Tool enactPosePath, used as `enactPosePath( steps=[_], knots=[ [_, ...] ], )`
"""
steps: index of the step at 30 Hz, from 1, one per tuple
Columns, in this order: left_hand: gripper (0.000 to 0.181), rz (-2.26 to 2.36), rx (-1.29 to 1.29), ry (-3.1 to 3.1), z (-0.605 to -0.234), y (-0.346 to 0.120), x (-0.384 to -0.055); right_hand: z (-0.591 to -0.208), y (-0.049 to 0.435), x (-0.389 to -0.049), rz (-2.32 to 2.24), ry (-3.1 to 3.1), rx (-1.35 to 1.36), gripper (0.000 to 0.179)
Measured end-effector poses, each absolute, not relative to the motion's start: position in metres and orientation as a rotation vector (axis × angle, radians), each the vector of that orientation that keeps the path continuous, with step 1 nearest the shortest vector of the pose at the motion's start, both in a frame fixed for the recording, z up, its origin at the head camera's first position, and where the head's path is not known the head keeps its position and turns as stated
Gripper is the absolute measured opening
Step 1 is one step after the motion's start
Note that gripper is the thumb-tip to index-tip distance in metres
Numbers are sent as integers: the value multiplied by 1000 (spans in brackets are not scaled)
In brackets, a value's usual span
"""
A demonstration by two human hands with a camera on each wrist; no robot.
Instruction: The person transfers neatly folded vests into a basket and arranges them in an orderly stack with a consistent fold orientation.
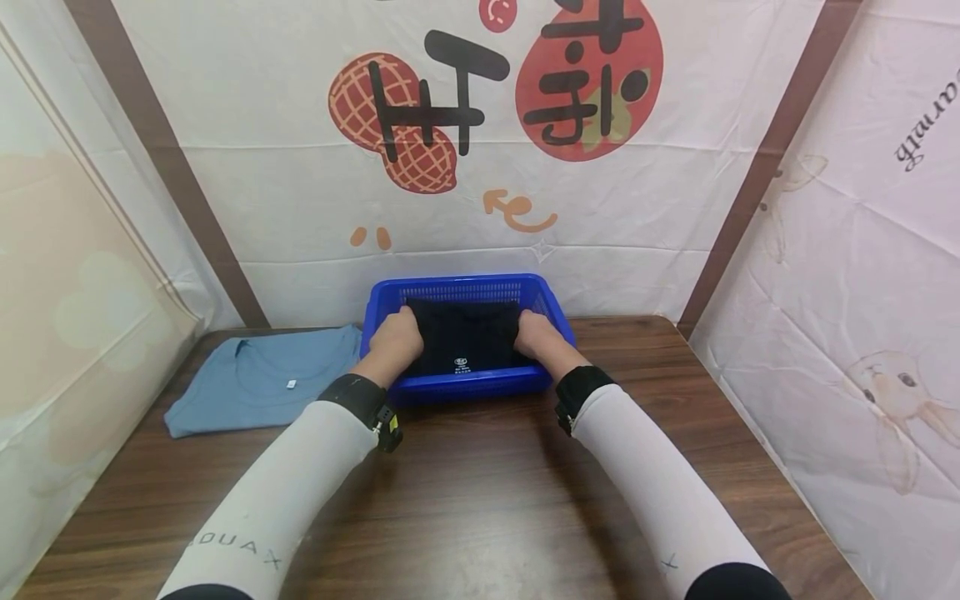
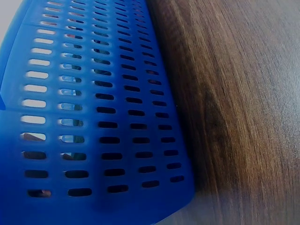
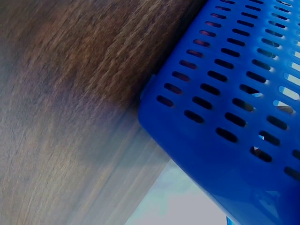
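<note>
Left sleeve (image 1: 277, 492): dark lettering running along the forearm, "UA" then "X" showing clearly, the first letters curving out of sight
Right sleeve (image 1: 660, 475): a lone "X" showing near the elbow
Right-hand curtain (image 1: 817, 275): dark script standing upside down and running off the edge, seemingly reading "armth"
Back curtain (image 1: 262, 200): big black Chinese-style characters lying over a peanut print (image 1: 375, 100) and a round red print (image 1: 547, 75), not reading surely; below, an orange curved arrow (image 1: 525, 212) pointing left
Black garment (image 1: 468, 329): white emblem (image 1: 461, 362) with tiny lines sitting beneath, too small for reading
Blue shirt (image 1: 225, 400): white neck label (image 1: 291, 384) showing, its marks staying illegible
</note>
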State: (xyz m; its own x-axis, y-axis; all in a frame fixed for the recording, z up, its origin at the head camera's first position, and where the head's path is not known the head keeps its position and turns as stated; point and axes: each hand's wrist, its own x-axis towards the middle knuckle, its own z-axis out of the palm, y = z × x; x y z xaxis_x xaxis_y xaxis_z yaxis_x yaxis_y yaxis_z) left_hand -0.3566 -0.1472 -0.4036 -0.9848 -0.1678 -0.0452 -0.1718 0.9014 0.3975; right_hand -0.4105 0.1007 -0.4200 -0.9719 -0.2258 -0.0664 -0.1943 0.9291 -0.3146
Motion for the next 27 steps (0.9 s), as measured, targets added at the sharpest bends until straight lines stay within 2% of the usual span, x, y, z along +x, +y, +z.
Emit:
enactPosePath(
  steps=[27],
  knots=[
    [43, 521, -168, 3070, -412, -150, -359, -416, 101, -405, -384, 2993, -360, 48]
  ],
)
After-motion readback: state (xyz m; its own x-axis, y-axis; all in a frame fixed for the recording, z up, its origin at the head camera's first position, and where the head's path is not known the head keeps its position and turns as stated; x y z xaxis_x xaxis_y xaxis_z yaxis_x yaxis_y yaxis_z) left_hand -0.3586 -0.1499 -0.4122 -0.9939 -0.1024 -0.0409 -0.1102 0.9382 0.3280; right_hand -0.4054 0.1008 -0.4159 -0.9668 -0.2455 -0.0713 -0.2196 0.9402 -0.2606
